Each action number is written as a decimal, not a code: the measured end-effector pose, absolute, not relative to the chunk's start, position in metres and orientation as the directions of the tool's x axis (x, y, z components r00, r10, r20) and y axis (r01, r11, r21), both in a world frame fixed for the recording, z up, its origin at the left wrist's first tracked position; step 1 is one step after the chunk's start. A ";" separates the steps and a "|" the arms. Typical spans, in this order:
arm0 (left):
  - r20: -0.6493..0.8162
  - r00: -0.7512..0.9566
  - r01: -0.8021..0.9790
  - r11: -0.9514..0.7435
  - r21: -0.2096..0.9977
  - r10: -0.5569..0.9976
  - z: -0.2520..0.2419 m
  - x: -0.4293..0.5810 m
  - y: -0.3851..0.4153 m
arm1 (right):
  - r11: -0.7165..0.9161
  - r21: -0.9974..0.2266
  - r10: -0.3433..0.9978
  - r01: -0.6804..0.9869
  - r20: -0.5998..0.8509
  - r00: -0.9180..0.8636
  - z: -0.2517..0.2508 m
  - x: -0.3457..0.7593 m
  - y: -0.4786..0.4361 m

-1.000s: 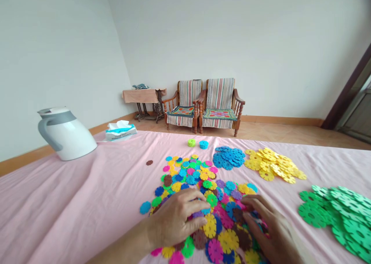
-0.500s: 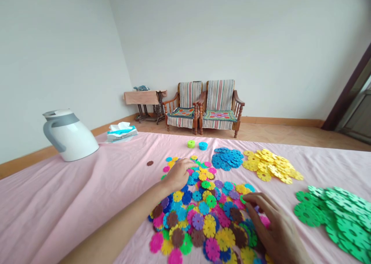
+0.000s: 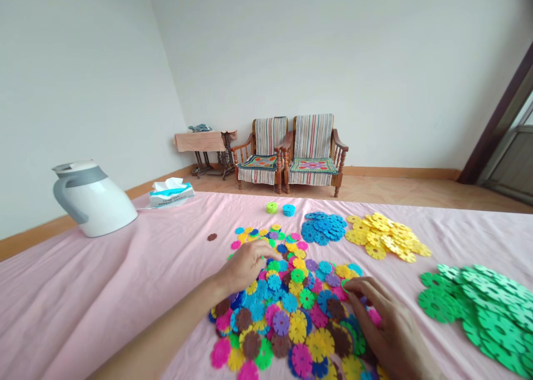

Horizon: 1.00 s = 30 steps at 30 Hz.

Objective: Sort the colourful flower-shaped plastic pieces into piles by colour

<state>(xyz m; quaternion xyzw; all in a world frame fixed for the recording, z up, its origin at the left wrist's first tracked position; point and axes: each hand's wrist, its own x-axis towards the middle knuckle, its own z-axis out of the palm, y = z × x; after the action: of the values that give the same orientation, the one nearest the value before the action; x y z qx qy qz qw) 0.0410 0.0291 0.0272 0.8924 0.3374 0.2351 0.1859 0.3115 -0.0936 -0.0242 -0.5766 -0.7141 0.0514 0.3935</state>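
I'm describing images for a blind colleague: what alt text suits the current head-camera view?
A person's left hand and right hand are over a mixed pile of colourful notched discs on a pink cloth. Beyond and to the right lie a blue pile, a yellow pile and a green pile; a white-and-grey jug and a tissue box stand at left.

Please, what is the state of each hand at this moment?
Left hand: curled over mixed discs; any grip cannot be told.
Right hand: loosely curled beside a green disc; whether held cannot be told.
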 end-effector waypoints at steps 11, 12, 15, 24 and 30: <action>0.220 0.621 0.699 -0.659 0.278 0.752 0.002 0.080 0.118 | 0.330 -0.526 0.872 0.784 0.488 -0.039 -0.020 0.311 -0.094; 0.209 0.625 0.703 -0.659 0.267 0.752 0.000 0.081 0.118 | 0.331 -0.528 0.868 0.782 0.495 -0.034 -0.020 0.311 -0.094; 0.182 0.652 0.694 -0.676 0.248 0.736 0.002 0.078 0.109 | 0.333 -0.539 0.865 0.774 0.502 -0.023 -0.019 0.310 -0.094; 0.018 0.768 0.567 -0.694 0.444 0.640 0.036 0.049 0.053 | 0.336 -0.528 0.879 0.780 0.473 -0.059 -0.024 0.312 -0.093; 0.178 0.677 0.609 -0.679 0.411 0.714 0.035 0.080 0.068 | 0.333 -0.536 0.887 0.776 0.457 -0.065 -0.024 0.312 -0.092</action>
<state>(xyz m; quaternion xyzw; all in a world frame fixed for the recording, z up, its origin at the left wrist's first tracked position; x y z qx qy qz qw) 0.0797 0.0679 0.0353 0.9014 0.3669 0.1642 0.1609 0.3116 -0.0919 -0.0239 -0.5726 -0.7260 0.0746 0.3735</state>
